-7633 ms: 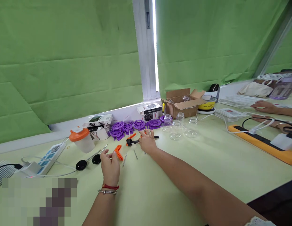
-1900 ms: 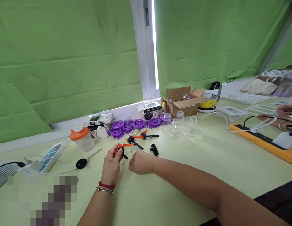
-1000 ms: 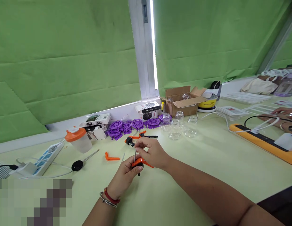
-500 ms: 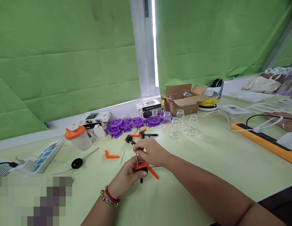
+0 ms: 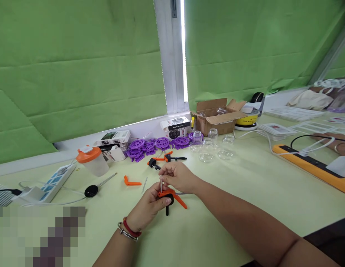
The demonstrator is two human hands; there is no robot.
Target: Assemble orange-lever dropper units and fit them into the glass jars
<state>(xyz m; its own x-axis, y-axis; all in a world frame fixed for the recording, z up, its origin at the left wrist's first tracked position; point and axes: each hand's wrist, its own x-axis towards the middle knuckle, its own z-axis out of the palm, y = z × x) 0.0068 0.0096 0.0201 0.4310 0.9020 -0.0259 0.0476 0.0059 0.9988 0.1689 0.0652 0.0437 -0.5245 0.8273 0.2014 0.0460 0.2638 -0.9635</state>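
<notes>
Your left hand (image 5: 154, 202) grips the orange-and-black piece (image 5: 168, 194), your landmark, above the table (image 5: 217, 222). Your right hand (image 5: 179, 178), just above it, pinches an upright metal pin (image 5: 161, 185) that meets its top. Left of it lie a loose orange part (image 5: 132, 183) and a thin rod (image 5: 144, 184).

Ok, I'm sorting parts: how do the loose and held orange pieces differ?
The loose orange piece lies on the table; the held orange piece is in the left hand. The loose one is bare; the held one sits against black parts. Both are bent.
</notes>
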